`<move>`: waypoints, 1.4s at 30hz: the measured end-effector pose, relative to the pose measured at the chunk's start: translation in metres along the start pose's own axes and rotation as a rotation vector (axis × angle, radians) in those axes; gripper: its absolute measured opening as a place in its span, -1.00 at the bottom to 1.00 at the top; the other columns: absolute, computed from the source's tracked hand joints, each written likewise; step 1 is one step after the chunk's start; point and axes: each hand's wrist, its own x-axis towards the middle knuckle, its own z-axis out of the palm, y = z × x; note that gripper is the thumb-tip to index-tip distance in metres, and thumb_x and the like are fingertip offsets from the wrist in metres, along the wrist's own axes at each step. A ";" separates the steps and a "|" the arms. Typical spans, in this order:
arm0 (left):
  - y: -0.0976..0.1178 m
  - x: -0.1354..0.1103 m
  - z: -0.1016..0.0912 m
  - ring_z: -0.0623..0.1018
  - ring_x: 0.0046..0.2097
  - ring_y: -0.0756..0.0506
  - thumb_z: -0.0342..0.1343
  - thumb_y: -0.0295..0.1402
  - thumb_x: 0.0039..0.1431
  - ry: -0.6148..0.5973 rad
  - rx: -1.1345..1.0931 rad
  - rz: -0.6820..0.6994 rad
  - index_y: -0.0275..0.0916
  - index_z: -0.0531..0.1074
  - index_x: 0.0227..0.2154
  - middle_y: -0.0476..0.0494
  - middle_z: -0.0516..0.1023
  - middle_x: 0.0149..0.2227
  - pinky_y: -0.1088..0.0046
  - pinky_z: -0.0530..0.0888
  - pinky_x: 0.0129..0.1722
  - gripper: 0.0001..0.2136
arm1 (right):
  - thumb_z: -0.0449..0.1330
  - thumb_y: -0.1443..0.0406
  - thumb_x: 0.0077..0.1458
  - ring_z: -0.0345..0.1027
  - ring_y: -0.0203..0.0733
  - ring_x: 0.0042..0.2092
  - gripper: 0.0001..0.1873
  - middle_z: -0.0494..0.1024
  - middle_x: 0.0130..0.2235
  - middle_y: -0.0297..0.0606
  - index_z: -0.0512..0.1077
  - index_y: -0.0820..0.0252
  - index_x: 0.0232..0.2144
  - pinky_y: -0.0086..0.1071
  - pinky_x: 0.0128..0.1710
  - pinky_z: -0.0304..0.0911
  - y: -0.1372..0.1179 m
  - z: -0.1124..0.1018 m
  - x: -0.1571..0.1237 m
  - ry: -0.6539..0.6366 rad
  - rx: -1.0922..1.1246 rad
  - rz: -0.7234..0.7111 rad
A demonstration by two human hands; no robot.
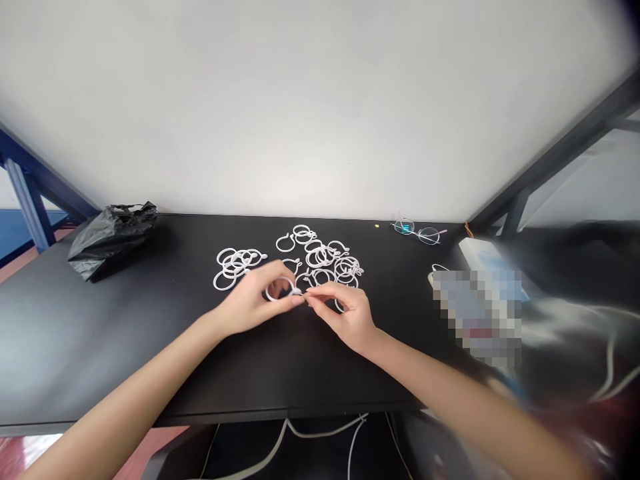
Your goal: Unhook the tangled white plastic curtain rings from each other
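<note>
Over the black table, my left hand (260, 293) is closed on a white curtain ring (271, 291), holding it between thumb and fingers with its small clasp (296, 291) toward the right. My right hand (347, 310) meets it there, thumb and forefinger pinched together beside the clasp; what lies between those fingertips is too small to make out. Behind my hands lies a loose pile of similar white rings (316, 257), partly hidden by my fingers. Left of it, a smaller cluster of white rings (225, 281) rests close to my left hand.
A crumpled black plastic bag (117, 240) sits at the table's back left. Eyeglasses (429, 235) lie at the back right, near a small yellow bit (377, 226). A blurred-out object (470, 307) and a white box (483, 257) occupy the right side. White cables (280, 443) hang below the front edge.
</note>
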 end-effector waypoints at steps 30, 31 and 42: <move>-0.044 -0.005 -0.034 0.45 -0.08 -0.30 -0.07 -0.10 0.29 0.219 0.881 -0.237 -0.29 0.40 -0.09 -0.32 0.45 -0.08 0.19 0.42 -0.15 -0.63 | 0.17 0.37 0.16 0.46 -0.25 -0.38 -0.88 0.58 -0.37 -0.28 0.52 0.15 -0.31 -0.36 -0.35 0.44 0.006 -0.002 0.001 -0.021 -0.153 -0.008; -0.041 -0.004 -0.030 0.45 -0.07 -0.28 -0.07 -0.11 0.31 0.229 0.823 -0.176 -0.27 0.40 -0.09 -0.30 0.44 -0.05 0.19 0.41 -0.12 -0.66 | 0.17 0.38 0.16 0.47 -0.23 -0.34 -0.87 0.58 -0.35 -0.26 0.52 0.14 -0.31 -0.33 -0.31 0.44 0.007 -0.002 0.001 -0.034 -0.180 -0.026; -0.033 -0.001 0.010 0.39 0.07 -0.26 -0.11 -0.28 0.35 -0.039 0.456 0.060 -0.22 0.40 -0.19 -0.28 0.38 0.06 0.07 0.36 0.08 -0.79 | 0.15 0.44 0.15 0.48 -0.17 -0.24 -0.84 0.59 -0.30 -0.24 0.51 0.12 -0.29 -0.25 -0.19 0.43 0.009 -0.001 0.000 -0.068 -0.226 -0.094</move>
